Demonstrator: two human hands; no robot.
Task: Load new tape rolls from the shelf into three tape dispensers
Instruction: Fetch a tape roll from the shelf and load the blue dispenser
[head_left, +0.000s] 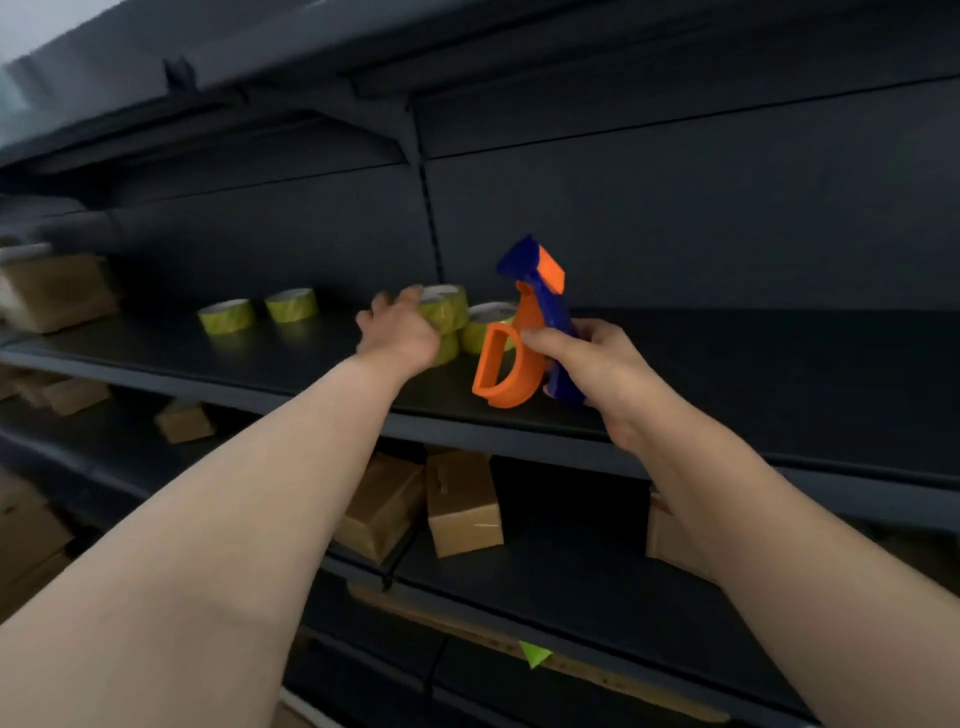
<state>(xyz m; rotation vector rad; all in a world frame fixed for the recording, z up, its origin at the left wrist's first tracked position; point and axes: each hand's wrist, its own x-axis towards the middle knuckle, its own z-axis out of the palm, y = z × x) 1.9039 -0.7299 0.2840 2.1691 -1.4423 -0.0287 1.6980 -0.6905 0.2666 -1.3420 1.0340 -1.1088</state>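
The left hand (400, 332) had reached onto the dark shelf (311, 358) and lay over a stacked tape roll (447, 309), fingers curled around its near side, though whether they had actually clamped on it could not be told. The right hand (587, 364) was clamped on an orange-and-blue tape dispenser (524, 338), held upright just above the shelf edge with its spool holder apparently empty. Tugging at the top roll could well have toppled the stack, or knocked the neighbouring roll (485, 325) just beside it toward the edge. Two more rolls (257, 312) sat well apart to the left. Closed cardboard boxes (462, 499) lay on the lower shelf, their contents hidden.
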